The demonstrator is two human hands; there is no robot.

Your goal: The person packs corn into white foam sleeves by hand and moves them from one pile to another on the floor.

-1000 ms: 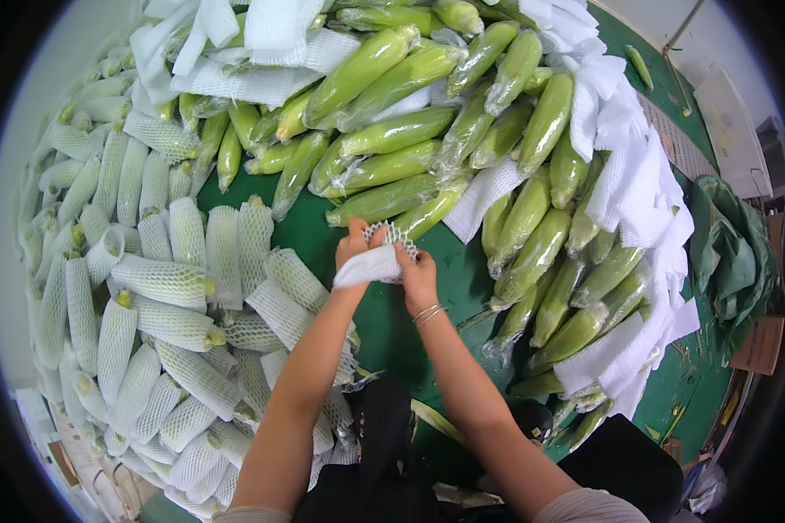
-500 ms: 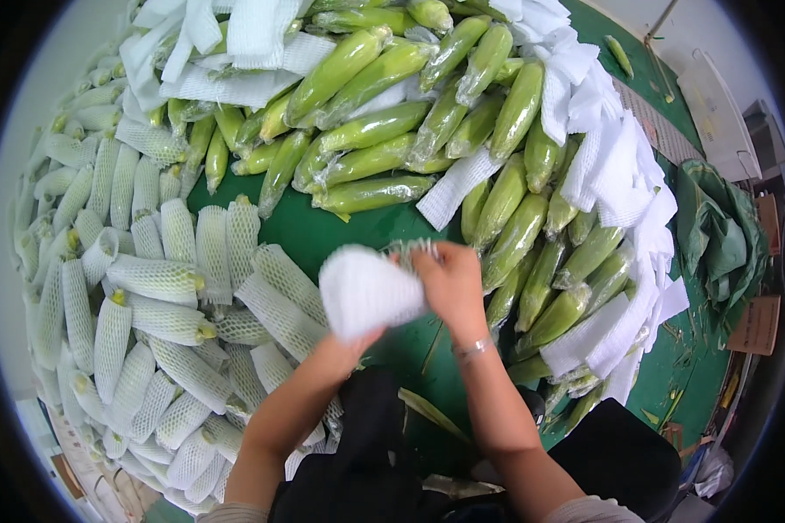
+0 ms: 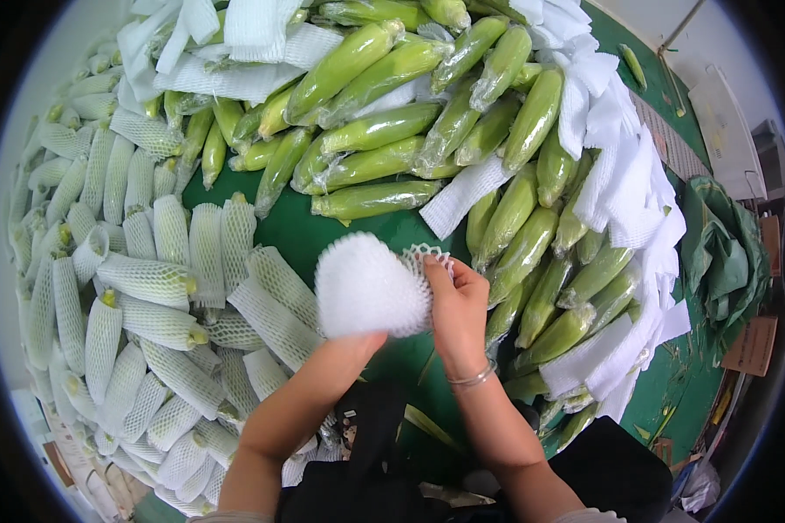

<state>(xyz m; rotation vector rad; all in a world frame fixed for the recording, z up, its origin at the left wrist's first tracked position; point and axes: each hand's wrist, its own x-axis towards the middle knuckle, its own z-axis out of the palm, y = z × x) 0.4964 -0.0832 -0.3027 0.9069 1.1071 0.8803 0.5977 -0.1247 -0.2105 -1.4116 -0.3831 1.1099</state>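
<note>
A white foam net sleeve [image 3: 368, 283] is held between my hands over the green table [image 3: 296, 228]. My left hand [image 3: 365, 343] grips it from below, with its fingers mostly hidden by the foam. My right hand [image 3: 459, 305] pinches the sleeve's right end, where the mesh stands open in small loops. Whether anything is inside the sleeve cannot be seen. Just beyond the hands lie green ears of corn in clear film [image 3: 377, 199]. Close by on the left is a heap of corn ears in foam net sleeves [image 3: 275, 301].
More film-wrapped corn [image 3: 519, 235] curves along the right. Flat white foam sleeves [image 3: 624, 183] lie along its outer side, and others [image 3: 262, 39] at the far left. Further right are a crumpled green sheet [image 3: 715, 248], a cardboard box [image 3: 750, 346] and a white bin [image 3: 726, 131].
The sleeve's right end has spread into open mesh under my right hand. My right hand has shifted slightly right and down. The view has also shifted a little.
</note>
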